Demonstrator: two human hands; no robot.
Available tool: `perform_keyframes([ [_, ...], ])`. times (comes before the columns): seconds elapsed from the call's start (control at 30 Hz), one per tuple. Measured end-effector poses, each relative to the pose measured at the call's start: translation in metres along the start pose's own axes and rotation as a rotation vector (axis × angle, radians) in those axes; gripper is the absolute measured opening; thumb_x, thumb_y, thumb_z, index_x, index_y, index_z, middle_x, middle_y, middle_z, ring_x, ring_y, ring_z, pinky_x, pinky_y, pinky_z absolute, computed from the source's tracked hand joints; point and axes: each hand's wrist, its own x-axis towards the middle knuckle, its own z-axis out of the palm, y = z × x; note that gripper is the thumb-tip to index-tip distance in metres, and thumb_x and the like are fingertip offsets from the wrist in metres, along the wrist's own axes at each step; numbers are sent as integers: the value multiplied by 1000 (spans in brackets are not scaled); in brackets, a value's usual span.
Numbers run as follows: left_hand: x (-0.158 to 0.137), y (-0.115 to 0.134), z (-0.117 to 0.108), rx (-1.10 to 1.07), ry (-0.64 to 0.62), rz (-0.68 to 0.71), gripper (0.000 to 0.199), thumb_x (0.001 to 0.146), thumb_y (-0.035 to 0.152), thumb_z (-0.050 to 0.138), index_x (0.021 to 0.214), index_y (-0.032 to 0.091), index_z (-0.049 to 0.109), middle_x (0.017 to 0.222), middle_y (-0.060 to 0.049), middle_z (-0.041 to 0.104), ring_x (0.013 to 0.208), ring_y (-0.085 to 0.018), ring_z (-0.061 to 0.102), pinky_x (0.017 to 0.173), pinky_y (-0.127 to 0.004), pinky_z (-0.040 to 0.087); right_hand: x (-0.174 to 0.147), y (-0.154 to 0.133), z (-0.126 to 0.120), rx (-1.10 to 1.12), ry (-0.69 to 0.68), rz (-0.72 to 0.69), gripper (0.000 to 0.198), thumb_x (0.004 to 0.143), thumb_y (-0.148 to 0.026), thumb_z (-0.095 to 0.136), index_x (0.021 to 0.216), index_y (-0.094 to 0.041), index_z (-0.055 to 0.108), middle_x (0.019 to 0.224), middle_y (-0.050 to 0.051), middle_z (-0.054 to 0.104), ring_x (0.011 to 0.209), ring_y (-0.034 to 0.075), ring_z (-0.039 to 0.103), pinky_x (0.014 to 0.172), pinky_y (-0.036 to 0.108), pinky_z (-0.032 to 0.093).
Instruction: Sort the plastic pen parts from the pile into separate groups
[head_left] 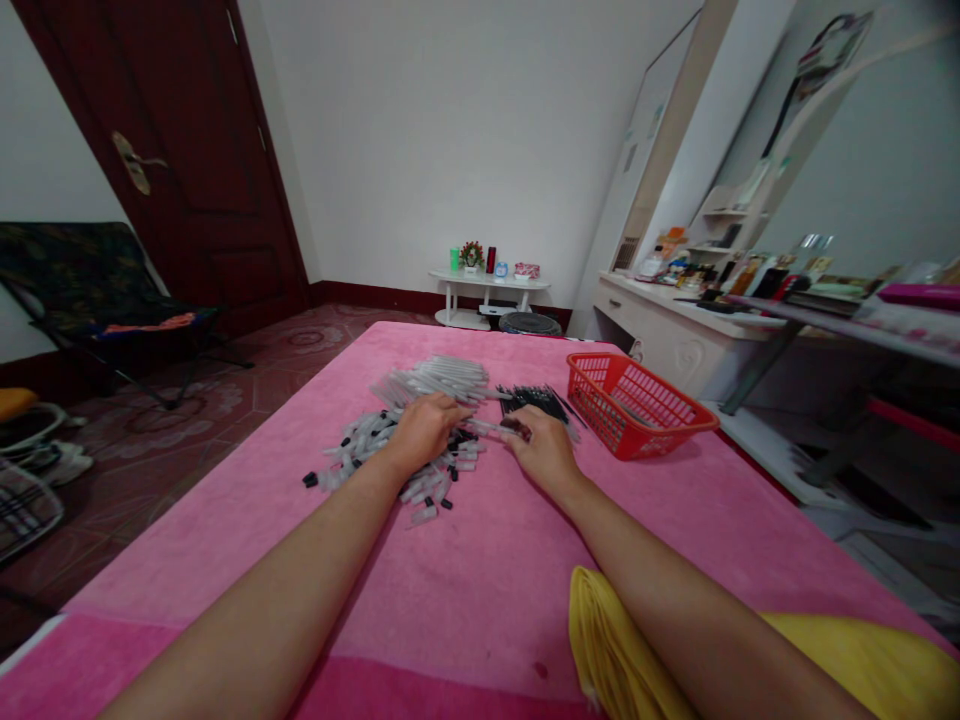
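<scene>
My right hand (546, 448) is closed in a pinch on a thin clear pen barrel (489, 428), which points left toward my other hand. My left hand (426, 432) has its fingers curled down over a loose heap of clear and black pen caps (367, 440); whatever its fingertips grip is hidden. Behind the caps lies a stack of clear pen barrels (442, 378). Just beyond my right hand, thin black pen refills (534, 400) lie in a bunch.
A red plastic basket (637, 415) stands right of the refills, with a few thin items inside. The pink cloth (465, 590) covers the table. Yellow fabric (622, 640) lies under my right forearm. A cluttered dresser (667, 320) is at right, a folding chair (82, 270) at left.
</scene>
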Motion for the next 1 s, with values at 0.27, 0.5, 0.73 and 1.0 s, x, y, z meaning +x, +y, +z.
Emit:
perform_keyframes([
  [0.27, -2, -5, 2, 68, 58, -108, 33, 80, 9, 47, 103, 20, 67, 85, -6, 66, 87, -20, 56, 74, -29, 45, -3, -5, -5, -92, -181, 24, 11, 75, -26, 63, 82, -21, 70, 81, 2, 66, 71, 14, 57, 63, 24, 37],
  [0.5, -2, -6, 2, 78, 56, -112, 34, 80, 8, 46, 105, 21, 67, 86, -6, 65, 88, -20, 56, 76, -30, 46, -4, -9, -3, -129, -229, 8, 15, 81, -26, 57, 85, -21, 71, 89, 3, 68, 83, 15, 61, 73, 24, 40],
  [0.73, -2, -8, 6, 52, 56, -131, 33, 81, 10, 46, 105, 20, 67, 86, -7, 65, 89, -20, 56, 77, -30, 45, 0, -3, -6, -229, -207, 109, 20, 82, -20, 55, 94, -23, 70, 97, 3, 67, 90, 17, 60, 74, 24, 40],
  [1.0, -2, -5, 2, 29, 77, -175, 34, 79, 8, 48, 103, 21, 68, 83, -6, 64, 86, -20, 56, 74, -29, 45, -6, -34, 0, -75, -278, -148, 15, 81, -24, 60, 91, -24, 71, 89, 3, 64, 82, 15, 58, 70, 24, 40],
])
